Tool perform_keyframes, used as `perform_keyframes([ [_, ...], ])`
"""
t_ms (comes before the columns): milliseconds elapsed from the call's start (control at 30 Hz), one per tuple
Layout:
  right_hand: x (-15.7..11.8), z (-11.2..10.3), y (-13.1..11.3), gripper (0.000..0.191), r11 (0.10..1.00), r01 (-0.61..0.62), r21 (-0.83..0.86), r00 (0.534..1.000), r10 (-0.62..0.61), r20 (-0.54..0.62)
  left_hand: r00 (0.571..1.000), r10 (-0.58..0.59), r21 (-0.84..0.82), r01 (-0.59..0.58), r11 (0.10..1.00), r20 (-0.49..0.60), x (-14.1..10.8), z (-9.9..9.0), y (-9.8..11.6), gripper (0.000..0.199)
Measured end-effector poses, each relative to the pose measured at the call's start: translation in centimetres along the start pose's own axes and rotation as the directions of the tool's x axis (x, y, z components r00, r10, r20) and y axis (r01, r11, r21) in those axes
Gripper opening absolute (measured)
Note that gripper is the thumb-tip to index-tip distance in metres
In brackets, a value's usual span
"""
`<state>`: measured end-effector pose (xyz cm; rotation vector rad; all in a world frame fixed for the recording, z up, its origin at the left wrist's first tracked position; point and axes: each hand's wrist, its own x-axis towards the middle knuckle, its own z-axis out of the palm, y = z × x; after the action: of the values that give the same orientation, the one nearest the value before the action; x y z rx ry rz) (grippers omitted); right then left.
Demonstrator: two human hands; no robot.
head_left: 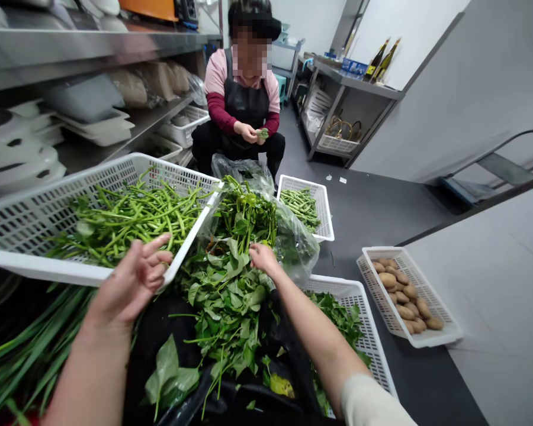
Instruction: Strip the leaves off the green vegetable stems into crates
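Observation:
My left hand (137, 275) is over the near right corner of a large white basket (39, 269), fingers partly curled and apart, with nothing seen between them. Green stems (133, 222) lie in that basket. In the centre, my right hand (263, 258) has its fingers closed at the right side of a heap of leafy greens (231, 284); what they hold, if anything, is hidden. The heap runs from a clear plastic bag (297, 242) down onto black cloth or plastic over my lap.
Opposite, a person (246, 89) crouches, holding a small green piece. White baskets hold cut stems (299, 207), leaves (337, 316) and potatoes (404, 293) on the right. Long green leaves (35, 337) lie at lower left. Metal shelving (89, 53) borders the left.

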<state>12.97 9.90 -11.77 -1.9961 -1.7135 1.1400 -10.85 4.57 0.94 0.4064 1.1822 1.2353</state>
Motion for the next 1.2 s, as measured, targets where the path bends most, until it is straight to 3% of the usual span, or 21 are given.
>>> perform_keyframes([
  [100, 3.1, 0.7, -1.6, 0.026, 0.999, -0.032, -0.030, 0.998, 0.030, -0.061, 0.981, 0.019, 0.236, -0.066, 0.970, 0.193, 0.4, 1.0, -3.0, 0.035],
  [200, 3.2, 1.5, -2.3, 0.020, 0.998, -0.019, -0.060, 0.994, 0.012, -0.106, 0.970, 0.060, 0.513, -0.176, 0.840, 0.236, 0.8, 1.8, -5.2, 0.037],
  [300, 0.5, 1.5, -2.9, 0.023, 0.994, 0.031, -0.107, 0.982, -0.051, -0.184, 0.951, 0.188, 0.695, -0.306, 0.650, 0.244, 1.3, 2.6, -5.8, 0.031],
  [367, -2.4, 0.7, -3.6, 0.027, 0.975, 0.105, -0.198, 0.946, -0.159, -0.283, 0.921, 0.285, 0.742, -0.385, 0.549, 0.267, 1.4, 3.3, -5.8, 0.030],
  [433, -5.3, -0.6, -4.6, 0.028, 0.935, 0.183, -0.305, 0.895, -0.286, -0.341, 0.890, 0.342, 0.755, -0.443, 0.484, 0.303, 1.1, 4.4, -5.6, 0.034],
  [500, -7.8, -2.1, -5.7, 0.025, 0.902, 0.249, -0.353, 0.874, -0.367, -0.320, 0.864, 0.358, 0.740, -0.493, 0.458, 0.354, 0.3, 5.8, -5.3, 0.033],
  [600, -10.0, -4.4, -6.7, 0.020, 0.892, 0.402, -0.207, 0.870, -0.443, -0.216, 0.837, 0.343, 0.674, -0.547, 0.496, 0.426, -1.2, 7.8, -4.4, 0.025],
  [667, -10.7, -5.9, -6.3, 0.019, 0.866, 0.487, 0.117, 0.868, -0.463, -0.180, 0.844, 0.359, 0.595, -0.536, 0.599, 0.399, -2.1, 8.7, -3.2, 0.022],
  [767, -11.5, -7.5, -4.3, 0.029, 0.659, 0.399, 0.637, 0.909, -0.377, -0.180, 0.865, 0.413, 0.386, -0.499, 0.776, 0.286, -3.0, 9.5, -0.6, 0.018],
  [867, -12.5, -7.7, -1.9, 0.033, 0.495, 0.296, 0.817, 0.932, -0.337, -0.134, 0.889, 0.422, 0.178, -0.451, 0.875, 0.179, -3.3, 9.8, 1.7, 0.013],
  [967, -13.7, -6.9, -0.8, 0.030, 0.456, 0.298, 0.839, 0.919, -0.373, -0.124, 0.924, 0.372, 0.065, -0.379, 0.923, 0.092, -3.3, 10.0, 2.5, 0.020],
  [1067, -15.0, -6.4, -1.1, 0.025, 0.530, 0.421, 0.736, 0.885, -0.417, -0.206, 0.949, 0.308, 0.021, -0.310, 0.950, 0.058, -3.3, 10.0, 2.1, 0.023],
  [1133, -15.8, -6.3, -1.8, 0.021, 0.640, 0.551, 0.536, 0.832, -0.469, -0.296, 0.960, 0.276, 0.001, -0.277, 0.961, 0.036, -3.4, 10.0, 1.7, 0.023],
  [1200, -16.4, -6.1, -2.5, 0.021, 0.761, 0.605, 0.233, 0.780, -0.508, -0.366, 0.966, 0.257, -0.023, -0.257, 0.966, 0.006, -3.5, 9.9, 1.4, 0.026],
])
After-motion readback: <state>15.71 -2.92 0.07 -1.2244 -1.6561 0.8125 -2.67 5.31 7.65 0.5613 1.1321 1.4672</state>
